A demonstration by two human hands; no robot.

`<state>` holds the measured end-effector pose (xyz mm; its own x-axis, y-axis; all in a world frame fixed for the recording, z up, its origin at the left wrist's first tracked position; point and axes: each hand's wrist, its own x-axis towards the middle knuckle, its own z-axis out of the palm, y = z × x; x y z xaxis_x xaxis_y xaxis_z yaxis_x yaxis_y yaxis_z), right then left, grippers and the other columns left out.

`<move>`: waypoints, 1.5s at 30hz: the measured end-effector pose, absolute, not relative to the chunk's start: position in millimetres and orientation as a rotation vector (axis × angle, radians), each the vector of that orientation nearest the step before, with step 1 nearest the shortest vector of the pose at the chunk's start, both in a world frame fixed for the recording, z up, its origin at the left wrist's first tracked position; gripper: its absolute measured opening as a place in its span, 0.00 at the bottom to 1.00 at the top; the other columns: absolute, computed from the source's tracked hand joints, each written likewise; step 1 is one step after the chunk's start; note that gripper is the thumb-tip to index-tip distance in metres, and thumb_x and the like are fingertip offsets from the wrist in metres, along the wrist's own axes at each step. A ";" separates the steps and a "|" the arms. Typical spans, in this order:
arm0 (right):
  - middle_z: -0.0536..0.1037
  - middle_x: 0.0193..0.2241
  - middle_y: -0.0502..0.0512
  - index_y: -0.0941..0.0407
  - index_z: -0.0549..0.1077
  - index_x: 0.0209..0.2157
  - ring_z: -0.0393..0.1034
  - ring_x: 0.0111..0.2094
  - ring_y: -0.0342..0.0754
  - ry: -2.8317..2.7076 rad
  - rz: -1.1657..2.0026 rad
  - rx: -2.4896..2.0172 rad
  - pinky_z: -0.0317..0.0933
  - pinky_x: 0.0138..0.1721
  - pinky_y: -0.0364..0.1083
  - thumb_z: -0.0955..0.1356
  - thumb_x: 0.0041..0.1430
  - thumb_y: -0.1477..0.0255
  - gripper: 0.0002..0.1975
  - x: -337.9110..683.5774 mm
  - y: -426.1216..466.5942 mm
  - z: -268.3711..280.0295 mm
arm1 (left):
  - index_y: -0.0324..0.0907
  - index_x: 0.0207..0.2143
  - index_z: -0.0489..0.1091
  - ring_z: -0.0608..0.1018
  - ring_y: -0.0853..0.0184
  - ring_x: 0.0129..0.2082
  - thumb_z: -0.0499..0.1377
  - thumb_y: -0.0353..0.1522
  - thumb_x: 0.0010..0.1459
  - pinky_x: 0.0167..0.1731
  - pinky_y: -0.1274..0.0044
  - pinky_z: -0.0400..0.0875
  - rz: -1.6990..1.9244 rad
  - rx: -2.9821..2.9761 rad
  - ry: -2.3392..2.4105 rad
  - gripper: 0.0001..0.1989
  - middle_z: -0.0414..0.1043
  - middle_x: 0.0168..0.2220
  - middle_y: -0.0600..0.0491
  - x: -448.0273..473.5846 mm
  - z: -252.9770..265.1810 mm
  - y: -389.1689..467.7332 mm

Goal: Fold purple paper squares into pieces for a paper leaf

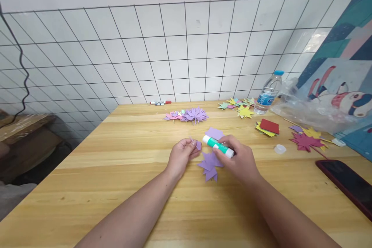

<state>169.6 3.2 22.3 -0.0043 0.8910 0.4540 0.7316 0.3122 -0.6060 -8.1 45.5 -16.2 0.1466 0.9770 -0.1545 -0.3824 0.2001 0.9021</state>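
Note:
My left hand [183, 154] pinches a small purple paper piece [198, 145] between thumb and fingers, just above the table. In my right hand [240, 159] is a green and white glue stick [217, 146], tilted with its white end toward the left hand. Below the glue stick lies a partly built purple paper leaf [209, 167] with pointed lobes, its right side partly hidden by the right hand. Behind the glue stick rests a flat purple paper sheet [214, 133]. The glue stick's tip and the small piece are close but apart.
Finished paper leaves [195, 114] lie at the back, with more leaves [244, 111] beside a water bottle [266, 95]. On the right are red and yellow paper squares [269, 126], a clear cap [279, 148], a crimson leaf [306, 141] and a phone [347, 182]. Markers [160, 102] lie near the wall.

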 end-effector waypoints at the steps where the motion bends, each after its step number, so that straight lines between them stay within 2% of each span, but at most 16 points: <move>1: 0.75 0.24 0.48 0.53 0.71 0.33 0.68 0.23 0.44 -1.768 0.208 -1.397 0.59 0.25 0.41 0.66 0.52 0.62 0.10 164.4 -0.2 22.9 | 0.37 0.31 0.70 0.77 0.70 0.31 0.64 0.37 0.46 0.40 0.74 0.71 1.165 0.844 0.911 0.13 0.75 0.29 0.52 -7.7 -17.2 45.8; 4: 0.77 0.27 0.50 0.54 0.71 0.31 0.70 0.28 0.45 -1.804 0.043 -1.245 0.60 0.30 0.42 0.66 0.53 0.67 0.05 155.5 -3.2 21.2 | 0.37 0.31 0.72 0.76 0.70 0.31 0.64 0.37 0.47 0.40 0.75 0.71 1.152 0.881 0.913 0.13 0.75 0.30 0.51 -7.4 -19.6 46.3; 7: 0.76 0.25 0.50 0.55 0.70 0.31 0.69 0.27 0.44 -1.870 -0.058 -1.165 0.59 0.31 0.42 0.66 0.53 0.70 0.04 153.2 0.0 15.7 | 0.36 0.31 0.73 0.76 0.68 0.33 0.64 0.38 0.46 0.41 0.74 0.70 1.127 0.911 0.908 0.14 0.76 0.31 0.50 -7.7 -19.9 46.0; 14: 0.75 0.25 0.51 0.56 0.71 0.31 0.69 0.28 0.45 -1.976 -0.216 -1.154 0.58 0.32 0.42 0.65 0.55 0.69 0.05 148.5 6.4 5.3 | 0.36 0.33 0.75 0.77 0.66 0.34 0.64 0.37 0.46 0.43 0.73 0.69 1.062 0.923 0.813 0.14 0.77 0.32 0.48 -8.6 -19.7 46.1; 20: 0.74 0.22 0.50 0.55 0.70 0.29 0.68 0.27 0.44 -1.968 -0.334 -1.208 0.56 0.30 0.42 0.65 0.55 0.69 0.06 145.3 6.2 6.7 | 0.37 0.30 0.76 0.77 0.66 0.33 0.66 0.37 0.43 0.42 0.73 0.69 1.076 0.918 0.851 0.14 0.77 0.31 0.49 -7.9 -20.7 47.3; 31: 0.75 0.24 0.51 0.55 0.70 0.30 0.69 0.28 0.45 -1.920 -0.330 -1.297 0.57 0.30 0.42 0.65 0.55 0.67 0.06 150.2 11.1 6.3 | 0.37 0.28 0.76 0.77 0.66 0.30 0.68 0.37 0.38 0.42 0.71 0.70 1.088 0.869 0.873 0.15 0.77 0.28 0.50 -6.8 -17.4 46.4; 36: 0.76 0.23 0.51 0.55 0.71 0.30 0.69 0.26 0.45 -1.837 -0.311 -1.421 0.55 0.27 0.42 0.65 0.55 0.67 0.07 157.3 12.2 10.7 | 0.36 0.28 0.76 0.77 0.66 0.30 0.69 0.38 0.37 0.42 0.71 0.70 1.108 0.842 0.935 0.16 0.77 0.28 0.49 -5.0 -15.1 45.6; 45: 0.74 0.20 0.50 0.55 0.70 0.27 0.67 0.21 0.44 -1.847 -0.177 -1.373 0.54 0.24 0.42 0.65 0.53 0.66 0.07 148.5 7.4 7.8 | 0.37 0.29 0.77 0.77 0.66 0.31 0.67 0.38 0.41 0.41 0.73 0.70 1.033 0.922 0.904 0.14 0.78 0.29 0.49 -6.3 -12.0 43.3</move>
<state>148.5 7.4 7.8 -0.0803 0.7392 0.6687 0.8526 0.3984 -0.3380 -6.3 43.3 -12.0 0.2537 0.9527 -0.1673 -0.2927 0.2405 0.9255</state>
